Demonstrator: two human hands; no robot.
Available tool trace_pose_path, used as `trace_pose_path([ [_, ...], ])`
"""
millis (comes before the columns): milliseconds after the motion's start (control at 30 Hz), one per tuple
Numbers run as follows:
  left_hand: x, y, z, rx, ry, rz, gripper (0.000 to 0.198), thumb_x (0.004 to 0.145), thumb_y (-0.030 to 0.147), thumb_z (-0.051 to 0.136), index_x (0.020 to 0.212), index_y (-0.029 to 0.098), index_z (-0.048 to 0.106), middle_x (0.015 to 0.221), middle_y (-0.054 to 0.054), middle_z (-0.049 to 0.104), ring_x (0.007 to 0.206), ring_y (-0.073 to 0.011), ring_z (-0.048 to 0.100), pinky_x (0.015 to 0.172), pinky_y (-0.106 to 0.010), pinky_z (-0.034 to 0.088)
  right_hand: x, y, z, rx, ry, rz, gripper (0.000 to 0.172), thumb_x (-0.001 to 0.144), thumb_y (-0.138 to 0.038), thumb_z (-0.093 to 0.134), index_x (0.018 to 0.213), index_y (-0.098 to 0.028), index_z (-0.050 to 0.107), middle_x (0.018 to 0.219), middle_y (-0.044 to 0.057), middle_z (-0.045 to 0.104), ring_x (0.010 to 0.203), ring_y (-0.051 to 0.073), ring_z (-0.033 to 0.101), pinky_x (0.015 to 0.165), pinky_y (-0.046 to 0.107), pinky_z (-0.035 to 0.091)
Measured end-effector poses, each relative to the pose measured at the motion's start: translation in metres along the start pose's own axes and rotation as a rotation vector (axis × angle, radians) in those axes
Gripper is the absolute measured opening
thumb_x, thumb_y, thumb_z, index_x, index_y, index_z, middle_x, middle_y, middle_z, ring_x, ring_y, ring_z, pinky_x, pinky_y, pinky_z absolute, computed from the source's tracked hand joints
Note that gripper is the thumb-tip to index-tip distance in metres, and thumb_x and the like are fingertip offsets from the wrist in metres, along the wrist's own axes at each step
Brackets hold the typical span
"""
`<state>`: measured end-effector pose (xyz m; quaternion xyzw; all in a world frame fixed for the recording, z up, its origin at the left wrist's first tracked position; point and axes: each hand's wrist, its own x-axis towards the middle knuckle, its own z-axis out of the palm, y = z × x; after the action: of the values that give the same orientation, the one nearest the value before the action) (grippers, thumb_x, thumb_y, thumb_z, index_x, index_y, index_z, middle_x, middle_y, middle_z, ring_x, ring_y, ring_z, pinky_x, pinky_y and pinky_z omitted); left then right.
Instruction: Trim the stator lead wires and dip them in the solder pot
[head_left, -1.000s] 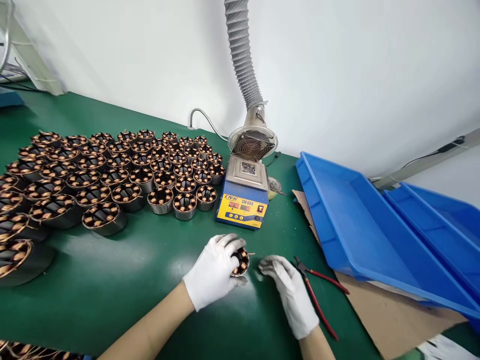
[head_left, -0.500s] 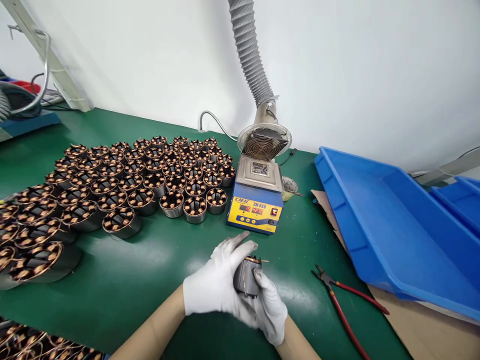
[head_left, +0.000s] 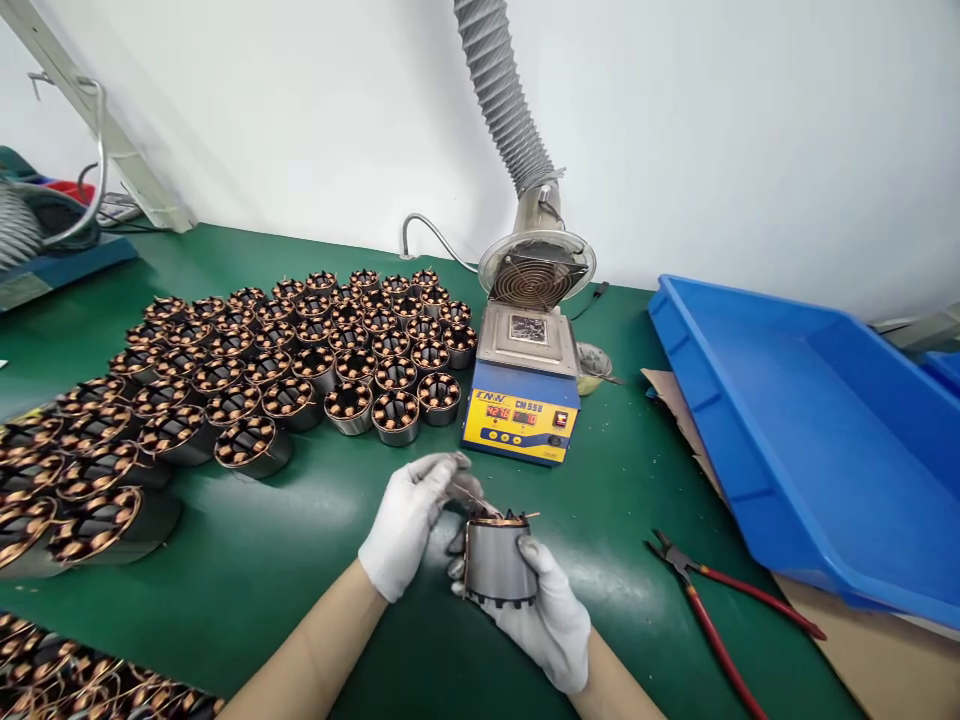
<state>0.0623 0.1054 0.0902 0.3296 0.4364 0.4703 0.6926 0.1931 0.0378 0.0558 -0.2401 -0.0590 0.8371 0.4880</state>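
My right hand, in a white glove with soiled fingertips, grips a motor stator from its right and below. The stator has a grey steel body, copper windings at its top rim and black teeth along the bottom. It is upright, above the green table. One short wire end sticks out to the right at the rim. My left hand, also gloved, is at the stator's upper left. Its thumb and finger pinch a thin copper wire that runs to the rim; the fingertips are partly blurred.
Rows of wound stators cover the table's left side. A blue-and-yellow solder pot stands ahead under an extraction hood. Red-handled cutting pliers and a large blue tray lie right. More wire-covered parts sit lower left.
My left hand has come off the stator's side and moved up and left to a wire at the rim. The stator has turned in my right hand, showing its plain steel side.
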Motion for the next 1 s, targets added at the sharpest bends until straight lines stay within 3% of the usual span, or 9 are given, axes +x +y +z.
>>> trace_pose_path([
  [100, 0.004, 0.001, -0.005, 0.023, -0.088, 0.031, 0.043, 0.069, 0.044, 0.068, 0.101, 0.016, 0.062, 0.091, -0.008, 0.070, 0.089, -0.0211, 0.064, 0.086, -0.034, 0.047, 0.001, -0.004, 0.003, 0.046, 0.020, 0.001, 0.048, 0.070, -0.049, 0.068, 0.101, -0.012, 0.064, 0.086, 0.010, 0.069, 0.073, 0.020, 0.063, 0.068, 0.032, 0.048],
  [233, -0.002, 0.005, -0.005, 0.554, -0.504, -0.064, 0.094, 0.041, 0.017, 0.079, 0.128, 0.022, 0.046, 0.125, -0.008, 0.056, 0.113, -0.0285, 0.052, 0.096, -0.038, 0.042, 0.001, -0.007, 0.005, 0.110, 0.101, -0.023, 0.041, 0.072, -0.051, 0.065, 0.096, -0.017, 0.066, 0.091, 0.006, 0.070, 0.081, 0.020, 0.063, 0.073, 0.032, 0.048],
  [300, -0.007, 0.007, -0.003, 0.725, -0.570, -0.069, 0.100, 0.042, 0.013, 0.077, 0.133, 0.023, 0.039, 0.129, -0.007, 0.052, 0.116, -0.0282, 0.049, 0.100, -0.039, 0.039, 0.000, -0.008, 0.005, 0.101, 0.148, -0.007, 0.042, 0.070, -0.052, 0.066, 0.097, -0.019, 0.066, 0.094, 0.005, 0.069, 0.091, 0.021, 0.062, 0.081, 0.034, 0.047],
  [400, -0.009, 0.007, 0.001, 0.645, -0.524, -0.088, 0.092, 0.047, 0.014, 0.075, 0.132, 0.022, 0.041, 0.128, -0.006, 0.052, 0.115, -0.0259, 0.050, 0.099, -0.038, 0.040, 0.000, -0.007, 0.004, 0.050, 0.170, 0.023, 0.044, 0.069, -0.052, 0.067, 0.100, -0.020, 0.065, 0.094, 0.005, 0.069, 0.095, 0.024, 0.061, 0.082, 0.037, 0.046],
  [533, -0.007, 0.006, 0.006, 0.388, -0.398, -0.057, 0.071, 0.045, 0.013, 0.077, 0.113, 0.020, 0.058, 0.114, -0.006, 0.063, 0.108, -0.0243, 0.055, 0.094, -0.033, 0.043, 0.003, -0.004, 0.002, 0.008, 0.125, -0.011, 0.045, 0.072, -0.051, 0.065, 0.101, -0.016, 0.064, 0.094, 0.007, 0.069, 0.080, 0.021, 0.063, 0.072, 0.034, 0.048],
  [600, -0.008, 0.008, 0.009, 0.290, -0.261, -0.108, 0.049, 0.049, 0.017, 0.076, 0.097, 0.017, 0.066, 0.096, -0.005, 0.070, 0.084, -0.0209, 0.063, 0.078, -0.032, 0.050, 0.004, -0.003, 0.002, -0.026, 0.079, -0.004, 0.048, 0.072, -0.053, 0.065, 0.097, -0.013, 0.065, 0.086, 0.009, 0.069, 0.073, 0.020, 0.063, 0.070, 0.034, 0.047],
  [733, -0.005, 0.007, 0.007, 0.158, 0.024, -0.097, 0.021, 0.053, 0.027, 0.076, 0.065, 0.013, 0.066, 0.059, -0.003, 0.066, 0.051, -0.0141, 0.058, 0.054, -0.028, 0.047, 0.001, -0.002, 0.004, -0.067, 0.013, 0.023, 0.050, 0.069, -0.054, 0.066, 0.089, -0.008, 0.066, 0.075, 0.011, 0.068, 0.068, 0.021, 0.063, 0.065, 0.032, 0.045],
  [933, 0.011, 0.004, -0.009, -0.006, 0.105, 0.076, 0.035, 0.061, 0.045, 0.073, 0.075, 0.015, 0.064, 0.067, -0.001, 0.065, 0.069, -0.0137, 0.061, 0.079, -0.029, 0.048, -0.001, -0.008, 0.008, 0.056, 0.014, 0.028, 0.054, 0.069, -0.058, 0.063, 0.098, -0.012, 0.065, 0.074, 0.007, 0.067, 0.063, 0.016, 0.060, 0.060, 0.026, 0.044],
  [1000, 0.009, 0.006, -0.008, 0.090, -0.054, 0.015, 0.044, 0.060, 0.043, 0.074, 0.091, 0.014, 0.065, 0.084, -0.006, 0.068, 0.082, -0.0186, 0.063, 0.084, -0.033, 0.047, 0.001, -0.011, 0.007, 0.100, 0.031, 0.034, 0.056, 0.069, -0.061, 0.061, 0.099, -0.013, 0.065, 0.072, 0.006, 0.067, 0.063, 0.016, 0.060, 0.063, 0.028, 0.046],
])
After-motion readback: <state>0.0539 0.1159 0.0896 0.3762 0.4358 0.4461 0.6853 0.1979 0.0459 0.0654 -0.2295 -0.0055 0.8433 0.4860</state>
